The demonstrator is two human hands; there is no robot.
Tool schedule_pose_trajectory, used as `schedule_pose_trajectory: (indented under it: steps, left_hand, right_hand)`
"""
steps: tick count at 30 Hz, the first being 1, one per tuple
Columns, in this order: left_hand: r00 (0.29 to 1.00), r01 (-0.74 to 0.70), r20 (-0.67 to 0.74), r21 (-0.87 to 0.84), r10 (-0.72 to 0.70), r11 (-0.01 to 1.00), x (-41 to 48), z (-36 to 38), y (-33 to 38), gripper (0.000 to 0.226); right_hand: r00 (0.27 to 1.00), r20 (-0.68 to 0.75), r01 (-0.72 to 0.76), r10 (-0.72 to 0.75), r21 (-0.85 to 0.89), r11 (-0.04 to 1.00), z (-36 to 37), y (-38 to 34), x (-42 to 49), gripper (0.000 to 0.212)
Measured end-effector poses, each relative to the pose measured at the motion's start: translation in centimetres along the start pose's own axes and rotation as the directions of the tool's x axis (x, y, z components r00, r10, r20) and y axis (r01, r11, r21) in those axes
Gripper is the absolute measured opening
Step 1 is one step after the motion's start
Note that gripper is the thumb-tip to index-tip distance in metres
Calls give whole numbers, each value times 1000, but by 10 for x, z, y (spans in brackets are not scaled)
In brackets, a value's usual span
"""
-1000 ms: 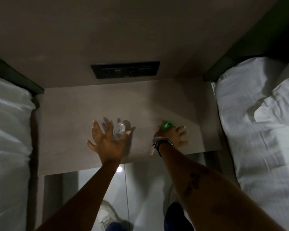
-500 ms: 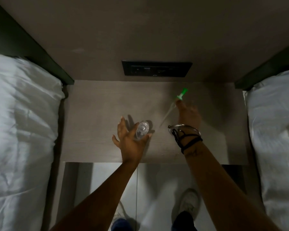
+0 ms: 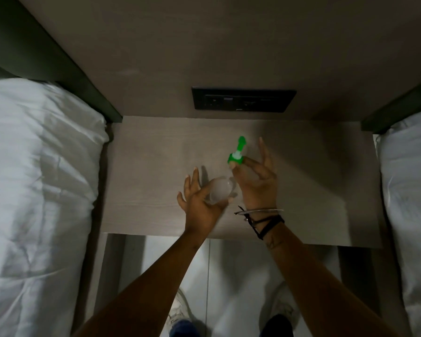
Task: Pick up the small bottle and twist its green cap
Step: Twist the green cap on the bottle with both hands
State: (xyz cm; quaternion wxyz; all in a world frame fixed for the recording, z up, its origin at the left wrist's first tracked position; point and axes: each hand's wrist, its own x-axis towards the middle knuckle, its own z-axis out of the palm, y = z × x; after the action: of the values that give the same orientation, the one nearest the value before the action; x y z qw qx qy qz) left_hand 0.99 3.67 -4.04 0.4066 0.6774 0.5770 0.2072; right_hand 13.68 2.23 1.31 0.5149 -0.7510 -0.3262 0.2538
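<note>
A small clear bottle [image 3: 219, 193] rests in my left hand [image 3: 199, 203], held between thumb and fingers above the grey bedside table [image 3: 151, 171]. The bottle's mouth points toward the right hand. My right hand [image 3: 258, 181] pinches the green cap [image 3: 236, 155] between thumb and forefinger, its other fingers spread upward. The cap has a green nozzle sticking up and is off the bottle, a short way above and right of it. Any tube below the cap is hidden by the right hand.
White bedding lies on a bed at the left [image 3: 34, 190] and another at the right [image 3: 413, 190]. A dark socket panel [image 3: 243, 99] sits on the wall behind the table. Below the table edge are a glossy floor and my shoes [image 3: 180, 312].
The right hand has drawn the green cap back from the far side of the table toward the bottle. The left hand kept hold of the bottle. The camera has shifted.
</note>
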Motion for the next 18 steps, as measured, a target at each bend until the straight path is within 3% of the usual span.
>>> schedule_pose_trajectory:
  steps: [3,10,15,18]
  left_hand:
    - [1000,-26,19,92,24,995,3,-1,-4,55]
    - [992,-109,78,196,95,974,8,-2,-15,54]
    - [989,-134,80,142,123,981,10,-2,-20,56]
    - [989,-139,70,103,132,985,12,-2,-20,54]
  right_hand:
    - [972,116,223,-202,-205,953,-3,15,-10,24]
    - [878,425,381,-219,-344,859,-8,33,-8,29]
    - [831,534,406,-157,-390,826,-9,37,0,52]
    - [833,538,334,-124,-312,889,-9,34,3,41]
